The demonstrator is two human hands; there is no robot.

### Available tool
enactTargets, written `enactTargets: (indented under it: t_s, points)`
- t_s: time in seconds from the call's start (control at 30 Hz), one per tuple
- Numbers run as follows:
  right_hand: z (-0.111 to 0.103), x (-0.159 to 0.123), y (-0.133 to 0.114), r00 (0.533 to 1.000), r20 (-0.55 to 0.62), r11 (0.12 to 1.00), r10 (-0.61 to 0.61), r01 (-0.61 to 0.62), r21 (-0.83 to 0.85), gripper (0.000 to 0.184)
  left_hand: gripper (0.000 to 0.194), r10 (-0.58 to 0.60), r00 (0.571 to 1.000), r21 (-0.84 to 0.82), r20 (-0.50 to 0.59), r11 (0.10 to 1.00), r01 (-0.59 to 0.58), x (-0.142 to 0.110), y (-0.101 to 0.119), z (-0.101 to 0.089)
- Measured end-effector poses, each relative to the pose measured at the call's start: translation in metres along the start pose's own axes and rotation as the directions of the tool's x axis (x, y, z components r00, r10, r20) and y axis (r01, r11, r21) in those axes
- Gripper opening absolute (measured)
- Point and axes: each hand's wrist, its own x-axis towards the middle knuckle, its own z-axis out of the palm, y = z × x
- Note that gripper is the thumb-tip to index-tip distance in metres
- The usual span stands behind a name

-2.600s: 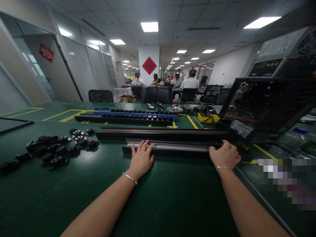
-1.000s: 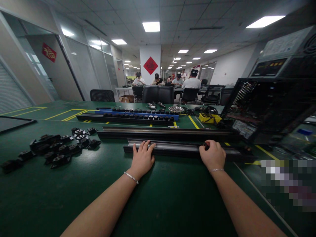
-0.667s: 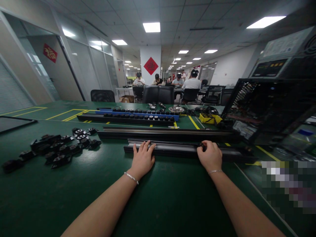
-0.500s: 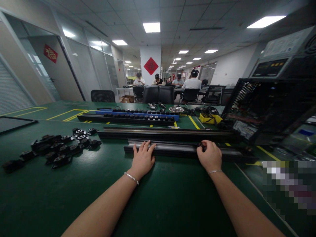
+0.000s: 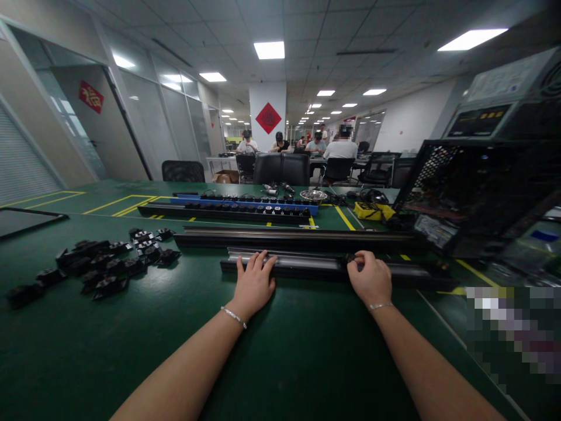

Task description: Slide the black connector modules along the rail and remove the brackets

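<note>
Two hands are at work on one rail (image 5: 307,266), which lies on the near part of the worktop (image 5: 284,351), its long axis running left to right across the person's front, channel side up, one end to the left and the darker end toward the right. The left hand (image 5: 255,283) lies on the rail near its left end, fingers spread and released. The right hand (image 5: 371,278) is curled at one small black block (image 5: 349,259) on the rail; whether its fingers grasp the block or merely press against it, I cannot tell. Compared with the first frame, the right hand has shifted leftward along the rail, and the block, visible a second ago farther right, has travelled with it; the left hand has kept its place. Left of the rail is one pile of black parts (image 5: 109,268), overlapping and not exactly countable. Just beyond the rail, apart from it and near parallel, lies one longer bar (image 5: 289,237). Farther back are two loaded strips, one black strip (image 5: 175,212) and one blue strip (image 5: 249,203), then one dish (image 5: 312,195) and one yellow box (image 5: 372,211). Beyond the worktop, four people (image 5: 342,149) sit at another table.
</note>
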Motion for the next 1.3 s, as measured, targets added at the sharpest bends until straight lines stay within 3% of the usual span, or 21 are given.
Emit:
enactTargets:
  t_s: [0.2, 0.5, 0.77, 0.93, 1.17, 1.3]
  points:
    - [0.002, -0.002, -0.003, 0.993, 0.086, 0.99, -0.078, 0.066, 0.127, 0.019, 0.051, -0.012, 1.0, 0.002, 0.015, 1.0, 0.012, 0.0, 0.001, -0.002]
    - [0.001, -0.005, -0.01, 0.977, 0.173, 0.98, -0.125, 0.095, 0.175, 0.021, 0.05, -0.011, 1.0, 0.002, 0.022, 1.0, 0.011, 0.0, 0.001, -0.002]
    - [0.003, -0.011, -0.028, 0.931, 0.24, 0.952, -0.274, 0.227, 0.207, 0.025, 0.051, -0.007, 1.0, 0.011, 0.012, 1.0, 0.007, 0.0, 0.001, -0.001]
    - [0.001, -0.014, -0.035, 0.91, 0.296, 0.949, -0.292, 0.236, 0.21, 0.029, 0.051, 0.001, 1.0, 0.007, 0.001, 1.0, -0.002, -0.001, 0.001, -0.001]
    - [0.003, -0.018, -0.04, 0.885, 0.316, 0.933, -0.342, 0.281, 0.226, 0.034, 0.055, -0.018, 1.0, 0.02, 0.009, 1.0, 0.018, 0.0, 0.004, -0.004]
    - [0.004, -0.022, -0.046, 0.87, 0.312, 0.919, -0.383, 0.323, 0.226, 0.037, 0.054, 0.033, 0.999, 0.01, 0.005, 0.999, -0.033, 0.0, 0.008, -0.005]
